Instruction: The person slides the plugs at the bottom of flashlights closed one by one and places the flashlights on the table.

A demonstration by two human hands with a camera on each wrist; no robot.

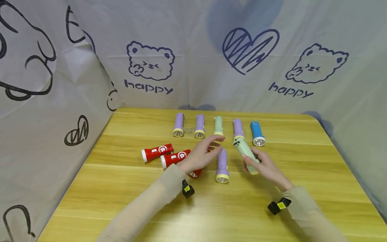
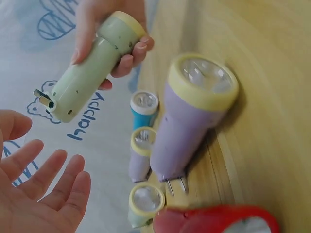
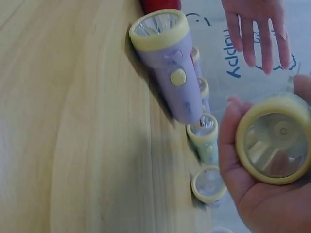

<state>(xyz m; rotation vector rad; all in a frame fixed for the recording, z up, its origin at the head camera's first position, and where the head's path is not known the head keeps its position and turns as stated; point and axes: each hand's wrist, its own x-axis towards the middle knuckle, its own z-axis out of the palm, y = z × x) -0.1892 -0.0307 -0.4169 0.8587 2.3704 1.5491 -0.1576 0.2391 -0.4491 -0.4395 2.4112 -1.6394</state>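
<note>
My right hand [image 1: 264, 166] grips a pale green flashlight [image 1: 246, 155] by its yellow-rimmed head, raised over the table. The far end of that flashlight, with a small flipped-out part and metal showing, points toward my left hand [image 1: 201, 154]. In the left wrist view the left hand [image 2: 41, 189] has its fingers spread, apart from the flashlight [image 2: 90, 73]. On the table between the hands lies a purple flashlight [image 1: 222, 164], its yellow-rimmed lens toward me; in the left wrist view two metal prongs stick out of its tail.
Along the back stand purple flashlights [image 1: 178, 124], another green flashlight [image 1: 218, 125] and a blue flashlight [image 1: 257, 133] in a row. Several red flashlights [image 1: 157, 152] lie at the left, one partly hidden under the left arm. Printed cloth [image 1: 199, 90] hangs behind the wooden table [image 1: 121, 188].
</note>
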